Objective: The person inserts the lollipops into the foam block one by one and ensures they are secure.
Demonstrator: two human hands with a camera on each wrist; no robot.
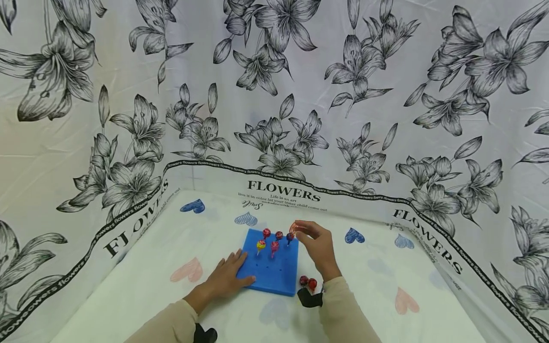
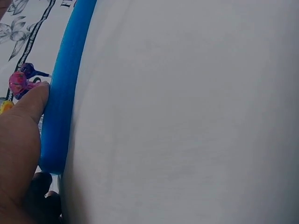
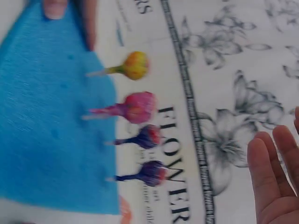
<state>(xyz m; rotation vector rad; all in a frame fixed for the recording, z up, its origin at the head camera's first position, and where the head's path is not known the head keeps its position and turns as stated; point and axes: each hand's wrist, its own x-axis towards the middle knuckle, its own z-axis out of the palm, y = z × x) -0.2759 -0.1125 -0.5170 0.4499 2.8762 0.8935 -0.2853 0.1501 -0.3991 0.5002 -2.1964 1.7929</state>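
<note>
A blue board (image 1: 276, 281) lies on the table with several wrapped lollipops standing in it by their sticks, among them a yellow one (image 3: 135, 65) and a pink one (image 3: 139, 107). My left hand (image 1: 227, 276) rests spread on the board's left edge, thumb over its near part. Beside the purple lollipop (image 1: 289, 237) at the far right corner is my right hand (image 1: 318, 245). In the right wrist view its fingers (image 3: 261, 172) are extended, apart from the lollipops, and hold nothing. Small holes show in the nearer half of the board.
Two loose lollipops, one dark (image 1: 304, 280) and one red (image 1: 312, 285), lie right of the board by the right wrist. White cloth with hearts (image 1: 188, 270) covers the table. A flower-printed curtain (image 1: 279, 119) hangs around the back and sides.
</note>
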